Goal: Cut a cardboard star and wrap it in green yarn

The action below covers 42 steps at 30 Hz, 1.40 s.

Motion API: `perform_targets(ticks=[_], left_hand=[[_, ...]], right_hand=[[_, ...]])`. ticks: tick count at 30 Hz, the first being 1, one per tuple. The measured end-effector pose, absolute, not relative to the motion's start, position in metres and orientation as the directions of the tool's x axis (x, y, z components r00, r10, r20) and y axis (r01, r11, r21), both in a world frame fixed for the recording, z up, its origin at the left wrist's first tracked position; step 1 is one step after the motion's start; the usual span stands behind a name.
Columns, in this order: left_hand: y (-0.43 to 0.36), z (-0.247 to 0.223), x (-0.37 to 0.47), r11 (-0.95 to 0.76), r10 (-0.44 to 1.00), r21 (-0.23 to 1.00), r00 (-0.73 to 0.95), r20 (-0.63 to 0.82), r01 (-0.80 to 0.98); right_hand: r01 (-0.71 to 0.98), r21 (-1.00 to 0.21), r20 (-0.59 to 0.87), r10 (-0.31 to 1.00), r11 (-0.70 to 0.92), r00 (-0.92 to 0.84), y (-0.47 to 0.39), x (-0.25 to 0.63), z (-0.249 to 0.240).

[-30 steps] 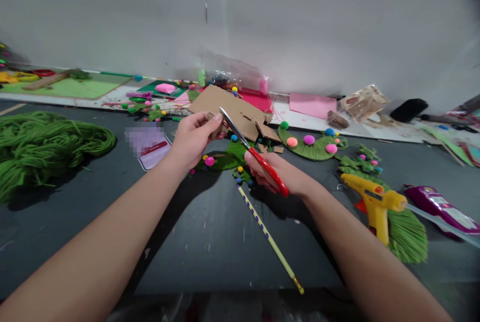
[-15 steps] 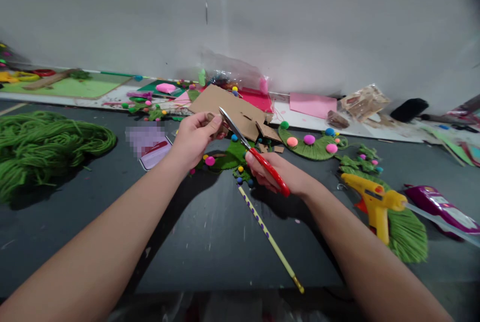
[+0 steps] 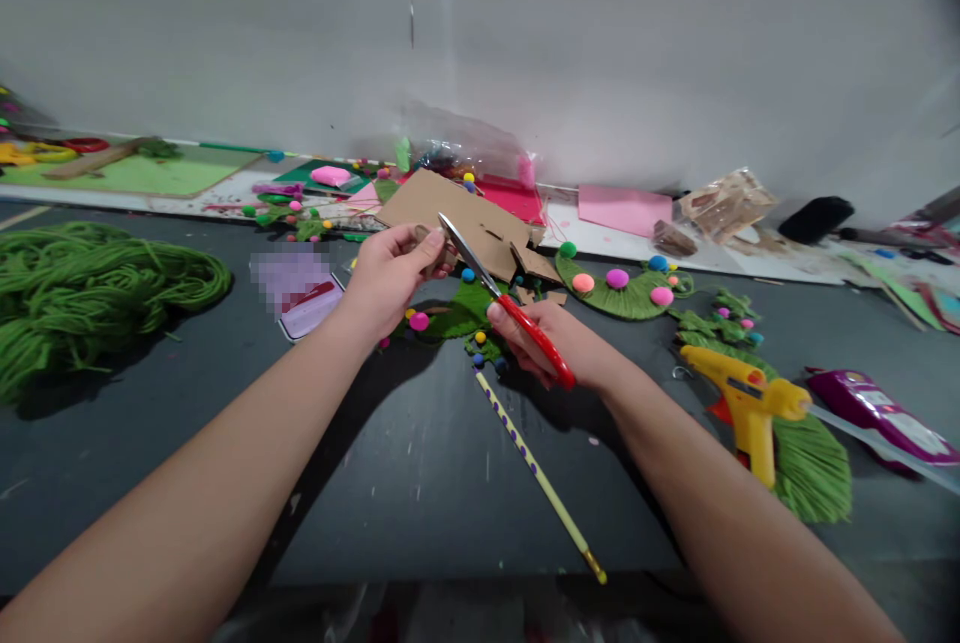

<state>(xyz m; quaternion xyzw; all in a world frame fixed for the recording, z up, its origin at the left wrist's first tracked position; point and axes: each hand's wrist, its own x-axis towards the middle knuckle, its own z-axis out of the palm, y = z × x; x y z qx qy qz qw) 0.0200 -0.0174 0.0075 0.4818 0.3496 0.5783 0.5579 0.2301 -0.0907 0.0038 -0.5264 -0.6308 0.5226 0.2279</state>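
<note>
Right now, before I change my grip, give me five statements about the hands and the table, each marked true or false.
1. The right hand holds the red-handled scissors. True.
2. Both hands grip the scissors. False: the left hand pinches a small brown piece.
3. The yellow glue gun is right of both hands. True.
4. The spotted stick lies across the glue gun. False: the spotted stick lies on the dark table, apart from it.
5. The green yarn pile is at the picture's left. True.
</note>
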Motion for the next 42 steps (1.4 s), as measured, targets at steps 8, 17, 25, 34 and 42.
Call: perform_targets(ticks=[8,17,25,34,42], left_hand=[[-0.0179,0.0081,0.0187,-0.139,0.982,0.946,0.081,0.17,-0.294],[-0.0158,0.0071,0.016,-0.14,0.986,0.95,0.051,0.16,-0.278],[-0.0133,0.0099,0.0175,-0.138,0.99,0.93,-0.051,0.128,-0.34],[-0.0181,0.014,0.0162,-0.085,0.995,0.931,0.018,0.098,-0.355],[-0.0142,0.0121,0.0153,-0.156,0.987,0.939,-0.013,0.16,-0.307]], right_hand=[[0.507,-0.854,-0.288,0.919,-0.119,-0.27,-0.0907,0.2286,0.0034],[0.434,-0.892,-0.267,0.921,-0.126,-0.282,-0.0905,0.2261,0.0046],[0.404,-0.912,-0.237,0.895,-0.07,-0.379,-0.0931,0.2323,0.0063],[0.37,-0.925,-0.239,0.886,-0.083,-0.398,-0.0921,0.2331,0.001],[0.385,-0.919,-0.254,0.874,-0.085,-0.413,-0.0927,0.2319,0.0056]])
